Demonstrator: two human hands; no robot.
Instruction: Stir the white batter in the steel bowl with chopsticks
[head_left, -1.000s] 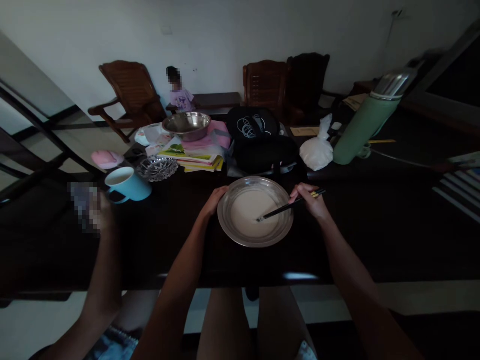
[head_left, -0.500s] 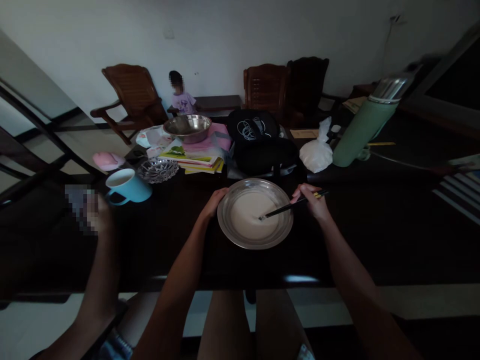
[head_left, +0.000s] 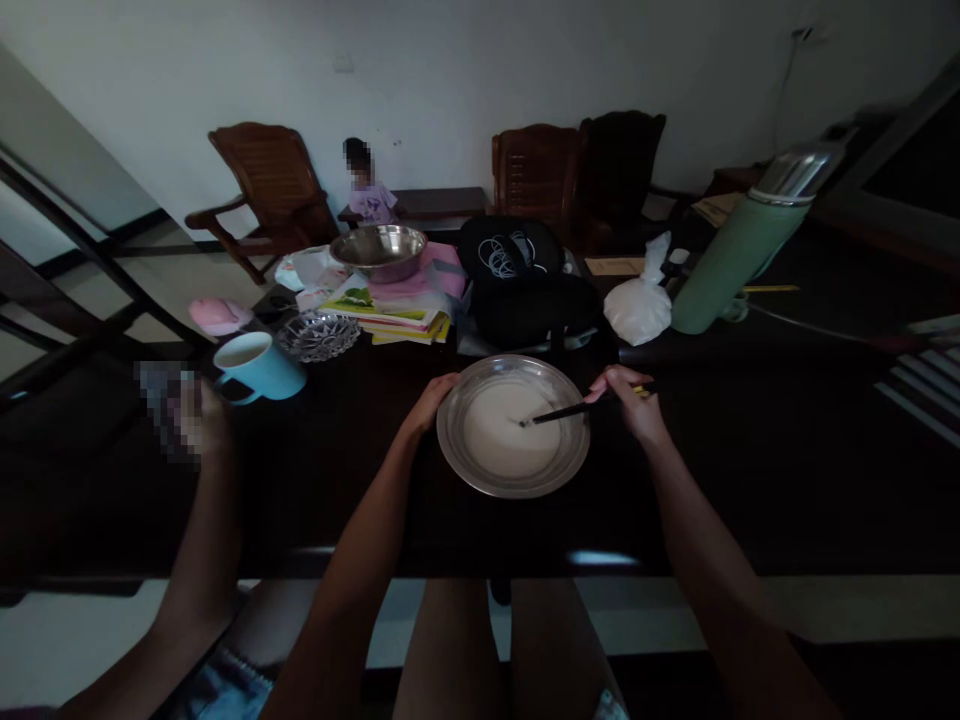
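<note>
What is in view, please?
Bowl: one, silver, centre
Mixture: one, pale, in bowl
Chopsticks: count unclear, black, in mixture
Mug: one, blue, left
Dish: one, clear, by mug
Unclear item: one, pink, left
Basin: one, silver, on pile
Pile: one, multicoloured, beyond bowl
Cases: count unclear, black, beyond bowl
Bag: one, white, by flask
Flask: one, green, right
Chairs: three, brown, by wall
Other people: two, one purple-shirted, left, back
Table: one, dark, beneath bowl
Left grip: one, bare, at rim
Right grip: one, bare, on chopsticks
</note>
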